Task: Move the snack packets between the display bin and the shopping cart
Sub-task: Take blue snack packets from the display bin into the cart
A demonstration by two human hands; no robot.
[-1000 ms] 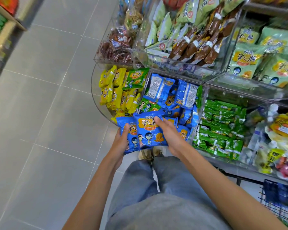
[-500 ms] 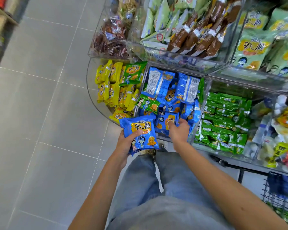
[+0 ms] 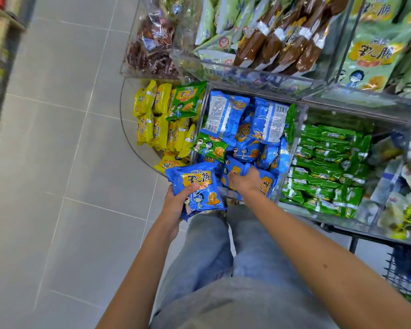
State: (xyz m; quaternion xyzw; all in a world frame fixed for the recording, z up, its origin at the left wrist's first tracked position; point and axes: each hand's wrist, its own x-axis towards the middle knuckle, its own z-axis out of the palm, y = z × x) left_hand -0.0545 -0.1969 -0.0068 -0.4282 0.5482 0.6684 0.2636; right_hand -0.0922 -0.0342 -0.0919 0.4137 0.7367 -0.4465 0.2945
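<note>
A clear display bin (image 3: pixel 294 129) in the lower shelf row holds several blue snack packets (image 3: pixel 242 129). My left hand (image 3: pixel 176 205) holds a small stack of blue packets (image 3: pixel 197 186) just outside the bin's front left corner. My right hand (image 3: pixel 246 180) is inside the bin's front part, fingers closed on a blue packet (image 3: pixel 267 184) lying there. A dark wire shopping cart (image 3: pixel 406 271) shows at the right edge, low down, mostly cut off.
Left of the blue bin lies a curved clear bin of yellow packets (image 3: pixel 157 122); right of it a bin of green packets (image 3: pixel 328 167). Upper clear bins (image 3: pixel 271 77) with brown and pale green packets overhang. Grey tiled floor (image 3: pixel 69 162) spreads to the left.
My right hand let go of the stack it shared with the left and reached into the bin, closing on another blue packet. The left hand keeps the stack, moved slightly left.
</note>
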